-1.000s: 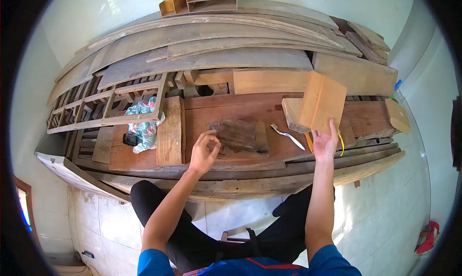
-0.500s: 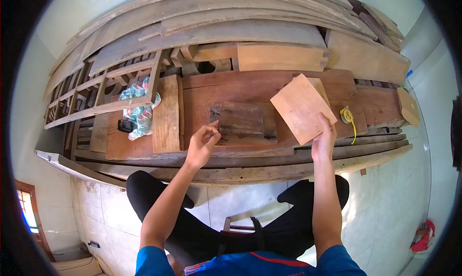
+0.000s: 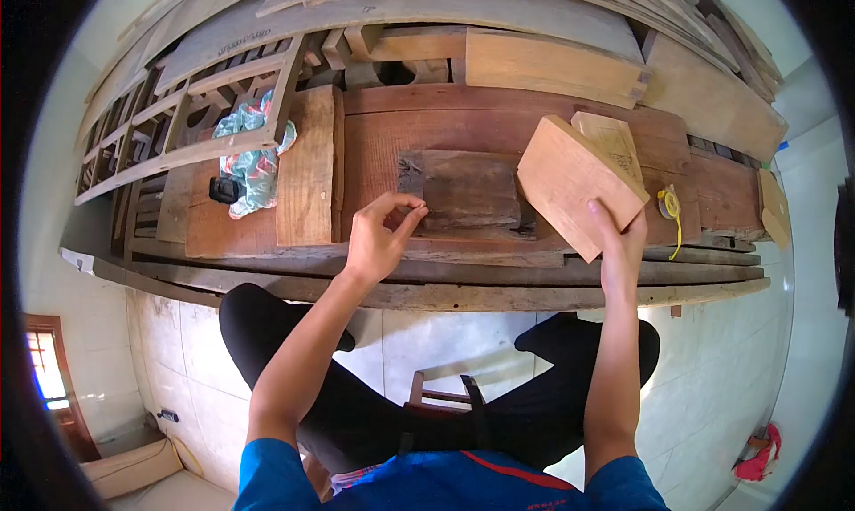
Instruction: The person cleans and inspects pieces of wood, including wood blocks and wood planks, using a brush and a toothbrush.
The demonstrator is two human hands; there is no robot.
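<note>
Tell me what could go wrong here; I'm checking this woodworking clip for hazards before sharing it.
1. The right hand grips the light tan wooden block only at its lower corner, tilted; it could slip onto the dark weathered wood piece or the lap.
2. The left hand has its fingers at that rough piece's edge, so splinters or a pinch seem possible.
3. The yellow tape measure sits near the plank's edge and might get knocked off.

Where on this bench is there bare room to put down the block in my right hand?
Bare red plank lies between the upright light board and the dark slab. More shows between the wood block in your right hand and the yellow tape. The cloth and lattice frame crowd the left.
</note>
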